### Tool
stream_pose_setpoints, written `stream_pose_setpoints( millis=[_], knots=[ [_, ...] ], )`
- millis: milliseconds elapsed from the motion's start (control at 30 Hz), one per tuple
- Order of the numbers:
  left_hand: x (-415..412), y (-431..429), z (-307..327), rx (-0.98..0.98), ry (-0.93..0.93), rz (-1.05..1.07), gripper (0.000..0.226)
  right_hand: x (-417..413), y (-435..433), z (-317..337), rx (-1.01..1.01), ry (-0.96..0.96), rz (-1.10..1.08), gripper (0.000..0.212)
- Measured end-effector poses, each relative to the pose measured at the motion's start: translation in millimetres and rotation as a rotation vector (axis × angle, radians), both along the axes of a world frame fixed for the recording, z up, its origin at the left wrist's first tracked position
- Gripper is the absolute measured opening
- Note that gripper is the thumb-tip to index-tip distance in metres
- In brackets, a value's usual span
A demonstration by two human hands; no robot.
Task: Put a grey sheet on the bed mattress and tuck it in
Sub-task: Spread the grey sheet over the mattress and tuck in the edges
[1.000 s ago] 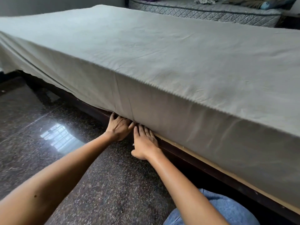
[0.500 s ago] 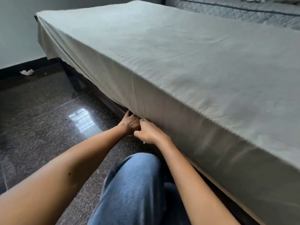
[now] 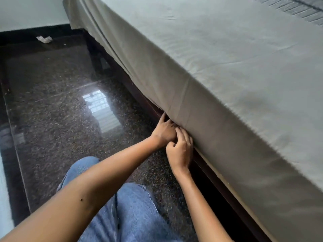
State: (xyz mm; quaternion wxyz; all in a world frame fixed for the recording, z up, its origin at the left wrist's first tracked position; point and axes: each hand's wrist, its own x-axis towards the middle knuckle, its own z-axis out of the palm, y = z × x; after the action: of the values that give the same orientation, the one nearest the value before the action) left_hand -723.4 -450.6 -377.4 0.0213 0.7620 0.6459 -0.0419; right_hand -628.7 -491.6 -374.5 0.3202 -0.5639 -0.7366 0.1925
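**A:** What has just changed at the bed's edge?

**B:** A second ago both hands lay flat side by side, fingers pushed under the mattress. Now the left hand point(image 3: 164, 130) sits just beyond the right hand point(image 3: 180, 151), the two touching at the lower hem of the grey sheet point(image 3: 227, 75).

**A:** And the fingers?

**B:** The left fingertips go in under the hem, out of sight. The right fingers point(image 3: 189, 142) are curled narrow against the cloth, thumb folded in. They may be pinching the hem, but I cannot tell from this angle.

**A:** Where does that leave the job?

**B:** The sheet covers the mattress top and drapes its side. To the near right of the hands it lies taut against the dark bed frame point(image 3: 209, 173), so I judge that stretch tucked. Toward the far corner it hangs in loose folds, so that length remains.

**A:** Anything else different?

**B:** The view has swung left. A knee in jeans point(image 3: 132, 215) now sits low in the middle, and a white scrap point(image 3: 44, 39) on the floor point(image 3: 61, 105) looms larger.
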Motion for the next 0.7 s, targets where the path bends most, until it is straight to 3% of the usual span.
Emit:
stream_pose_setpoints(
  millis=[200,367,533,600,700],
  knots=[
    [-19,5,24,-0.200,-0.047,-0.227,0.045,13,0,4,-0.096,-0.096,0.026,0.057],
    [-73,2,58,-0.385,-0.008,-0.559,0.061,-16,4,25,-0.291,-0.281,-0.103,0.053],
    [-153,42,74,-0.387,0.102,-0.441,0.060,-66,10,42,-0.583,-0.451,-0.254,0.065],
    [-178,52,76,-0.438,0.117,-0.378,0.061,-81,11,45,-0.640,-0.546,-0.309,0.070],
    [-205,49,81,-0.534,0.109,-0.283,0.066,-98,11,56,-0.622,-0.544,-0.355,0.069]
  ],
)
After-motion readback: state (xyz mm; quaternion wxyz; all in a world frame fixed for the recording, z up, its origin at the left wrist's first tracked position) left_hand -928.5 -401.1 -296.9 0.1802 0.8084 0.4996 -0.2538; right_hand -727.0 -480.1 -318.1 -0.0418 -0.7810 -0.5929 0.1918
